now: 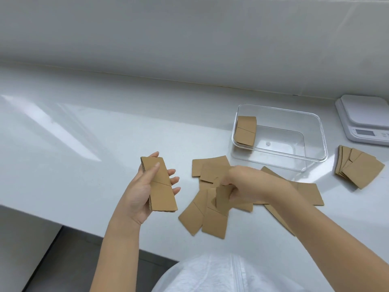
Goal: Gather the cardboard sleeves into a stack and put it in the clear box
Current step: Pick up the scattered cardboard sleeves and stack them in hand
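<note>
My left hand (pixel 140 192) holds a small stack of brown cardboard sleeves (pixel 161 189) above the white counter, thumb on top. My right hand (pixel 245 183) is closed on one sleeve (pixel 222 197) that it lifts from a loose pile of several flat sleeves (pixel 207 218) spread in front of me. The clear box (pixel 313 133) stands behind the pile, to the right. Inside it, a stack of sleeves (pixel 246 130) leans against its left wall. Another fanned group of sleeves (pixel 357 166) lies to the right of the box.
A white kitchen scale (pixel 365 119) sits at the far right against the wall. The white counter (pixel 84 144) stretches left, and its front edge runs diagonally near my body. A white wall rises behind the counter.
</note>
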`<action>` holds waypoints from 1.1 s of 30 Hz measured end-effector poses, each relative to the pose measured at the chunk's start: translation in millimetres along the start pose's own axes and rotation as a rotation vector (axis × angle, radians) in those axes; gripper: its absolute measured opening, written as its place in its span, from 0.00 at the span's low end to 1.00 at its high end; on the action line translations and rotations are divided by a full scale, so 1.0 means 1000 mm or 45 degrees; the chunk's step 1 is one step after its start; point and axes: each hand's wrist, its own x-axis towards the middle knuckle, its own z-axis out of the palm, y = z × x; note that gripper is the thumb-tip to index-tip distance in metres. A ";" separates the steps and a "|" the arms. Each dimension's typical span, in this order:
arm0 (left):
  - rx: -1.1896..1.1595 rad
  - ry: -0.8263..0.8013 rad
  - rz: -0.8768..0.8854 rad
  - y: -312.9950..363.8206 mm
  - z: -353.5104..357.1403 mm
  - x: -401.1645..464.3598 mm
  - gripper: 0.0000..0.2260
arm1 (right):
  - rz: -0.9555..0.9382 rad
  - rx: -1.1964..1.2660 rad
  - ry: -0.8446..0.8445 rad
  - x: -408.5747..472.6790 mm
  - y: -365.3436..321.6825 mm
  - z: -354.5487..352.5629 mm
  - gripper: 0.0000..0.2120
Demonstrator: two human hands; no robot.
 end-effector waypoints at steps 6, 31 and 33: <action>0.017 -0.019 -0.011 -0.004 0.020 -0.004 0.11 | 0.089 0.364 0.122 -0.004 0.006 0.030 0.12; 0.018 0.164 -0.047 -0.024 0.006 -0.026 0.10 | 0.720 0.738 0.320 0.010 -0.028 0.084 0.25; 0.023 0.156 -0.044 -0.017 0.002 -0.021 0.10 | 0.702 0.811 0.336 0.008 -0.027 0.083 0.27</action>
